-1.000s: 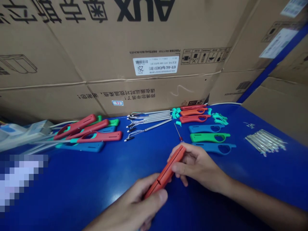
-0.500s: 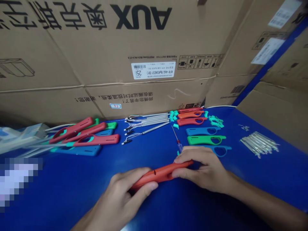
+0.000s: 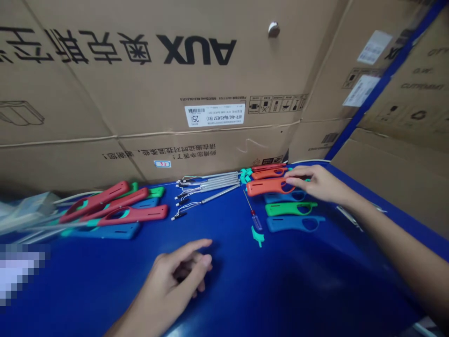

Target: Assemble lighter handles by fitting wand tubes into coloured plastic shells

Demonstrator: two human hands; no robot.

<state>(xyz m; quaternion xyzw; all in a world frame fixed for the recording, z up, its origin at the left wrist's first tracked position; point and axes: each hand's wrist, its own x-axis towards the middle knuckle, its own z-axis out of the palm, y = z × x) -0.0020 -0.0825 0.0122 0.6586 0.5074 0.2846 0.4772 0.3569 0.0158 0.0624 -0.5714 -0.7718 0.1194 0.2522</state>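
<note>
My right hand [image 3: 317, 183] reaches far across the blue table, its fingers over the ring end of an orange plastic lighter handle [image 3: 266, 187]. That handle lies at the top of a row of coloured handles, partly over a blue one [image 3: 284, 197]. Below it are a green handle [image 3: 289, 209] and another blue handle [image 3: 293, 223]. Near the row lie a small red-handled screwdriver [image 3: 253, 214] and a teal plastic piece [image 3: 257, 236]. My left hand [image 3: 178, 267] hovers over the bare blue surface, fingers loosely curled, holding nothing.
Metal rods with thin wires [image 3: 206, 187] lie mid-table, beside teal clips [image 3: 245, 175]. Red, green and blue handles [image 3: 115, 215] are heaped at left, near a plastic bag [image 3: 31, 210]. Large AUX cardboard boxes [image 3: 192, 49] stand along the back and right.
The orange handle has left my two hands and now lies on the row under my right hand. My left hand has let go and drawn back. A teal piece now shows by the screwdriver.
</note>
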